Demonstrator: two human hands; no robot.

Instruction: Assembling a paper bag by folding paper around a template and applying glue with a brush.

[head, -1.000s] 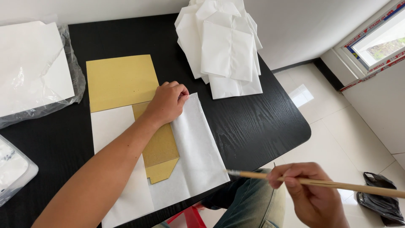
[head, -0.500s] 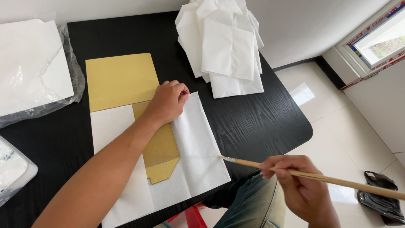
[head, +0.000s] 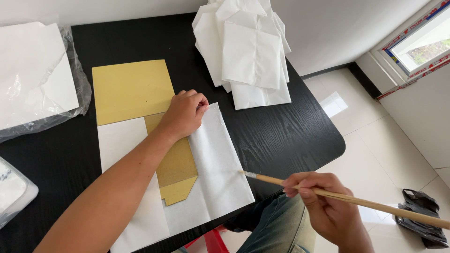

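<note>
While the left hand (head: 183,114) is pressing down with curled fingers on the thin white sheet of paper (head: 218,173) at its upper edge, apparently to keep it from sliding on the black wood-grain table (head: 281,136), the right hand (head: 328,211) is gripping a long slender wooden brush (head: 347,199) closed in its fingers, the pale tip just touching the sheet's right edge. The left hand is clasping nothing; it is only pinning the paper flat. The white sheet is lying near the table's front edge, partly covering a narrow gold-coloured folded paper piece (head: 176,164) with a notched lower end, which is showing between two white flaps. Above it, a larger flat gold rectangular sheet (head: 131,89) is lying on the table. A loose pile of folded white papers (head: 248,51) is sitting at the far side, well apart from the hands, and a clear plastic bag holding white sheets (head: 37,79) is resting at the far left.
</note>
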